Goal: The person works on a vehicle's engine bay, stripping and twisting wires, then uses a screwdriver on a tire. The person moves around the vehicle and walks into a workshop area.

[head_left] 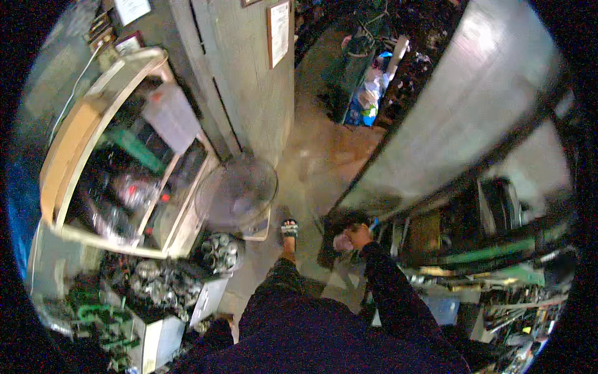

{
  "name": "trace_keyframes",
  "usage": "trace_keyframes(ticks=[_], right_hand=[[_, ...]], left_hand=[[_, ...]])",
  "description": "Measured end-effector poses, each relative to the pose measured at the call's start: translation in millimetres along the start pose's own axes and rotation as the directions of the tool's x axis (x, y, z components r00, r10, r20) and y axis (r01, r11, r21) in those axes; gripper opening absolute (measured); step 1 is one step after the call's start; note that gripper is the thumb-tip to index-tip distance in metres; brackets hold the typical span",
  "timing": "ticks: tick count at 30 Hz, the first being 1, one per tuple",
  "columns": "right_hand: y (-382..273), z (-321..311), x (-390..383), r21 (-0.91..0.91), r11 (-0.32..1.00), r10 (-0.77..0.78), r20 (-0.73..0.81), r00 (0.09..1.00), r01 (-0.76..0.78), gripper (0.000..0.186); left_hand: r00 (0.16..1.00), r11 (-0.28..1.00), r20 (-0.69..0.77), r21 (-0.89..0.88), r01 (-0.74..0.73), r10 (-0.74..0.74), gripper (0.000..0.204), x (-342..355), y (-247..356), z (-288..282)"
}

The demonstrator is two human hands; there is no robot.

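Note:
My right arm in a dark sleeve reaches forward on the right side. At its end my right hand (358, 235) has its fingers curled, beside the dark end of a cluttered shelf. A pale pinkish bundle (342, 242) shows against the fingers; blur hides what it is, though it looks gripped. Low on the left, only a sliver of my left hand (232, 320) shows past its dark sleeve. Its fingers are hidden, close to a box-like light panel (210, 302).
A round fan with a wire guard (237, 192) stands left of the walkway, beside a wood-framed glass cabinet (106, 134). Metal parts (165, 283) are heaped below it. On the right run a large grey panel (464, 93) and crowded shelves (498, 255). Bags (370, 93) lie ahead.

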State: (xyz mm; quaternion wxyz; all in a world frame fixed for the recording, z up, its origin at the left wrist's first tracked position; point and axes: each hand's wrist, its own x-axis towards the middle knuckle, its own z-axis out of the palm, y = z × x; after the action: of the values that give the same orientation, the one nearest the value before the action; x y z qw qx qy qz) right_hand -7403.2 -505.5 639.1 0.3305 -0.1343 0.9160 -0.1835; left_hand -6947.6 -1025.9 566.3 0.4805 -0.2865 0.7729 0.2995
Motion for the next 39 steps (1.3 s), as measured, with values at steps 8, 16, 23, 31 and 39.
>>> trace_keyframes(ticks=[8, 16, 23, 31, 39], right_hand=[[-117, -110, 219, -0.238, 0.918, -0.272, 0.201, 0.941, 0.316, 0.032], [-37, -248, 395, -0.200, 0.977, -0.038, 0.199, 0.979, 0.078, 0.029], [157, -273, 515, -0.497, 0.856, -0.015, 0.251, 0.968, 0.142, 0.025], [165, -292, 556, 0.058, 0.942, 0.296, 0.324, 0.899, -0.331, 0.025], [75, -430, 686, -0.235, 0.947, -0.149, 0.283, 0.947, 0.219, 0.029]], left_hand=[[0.997, 0.985, -0.016, -0.150, -0.082, 0.080, 0.031, 79, 193, -149], [0.938, 0.915, -0.347, -0.379, -0.141, 0.001, 0.029, -95, 487, -373], [0.816, 0.545, -0.523, -0.621, -0.563, 0.247, 0.031, 49, 584, -458], [0.837, 0.883, -0.426, -0.155, -0.442, 0.344, 0.046, 83, 791, -625], [0.890, 0.850, -0.280, -0.295, -0.436, 0.359, 0.041, 188, 929, -729]])
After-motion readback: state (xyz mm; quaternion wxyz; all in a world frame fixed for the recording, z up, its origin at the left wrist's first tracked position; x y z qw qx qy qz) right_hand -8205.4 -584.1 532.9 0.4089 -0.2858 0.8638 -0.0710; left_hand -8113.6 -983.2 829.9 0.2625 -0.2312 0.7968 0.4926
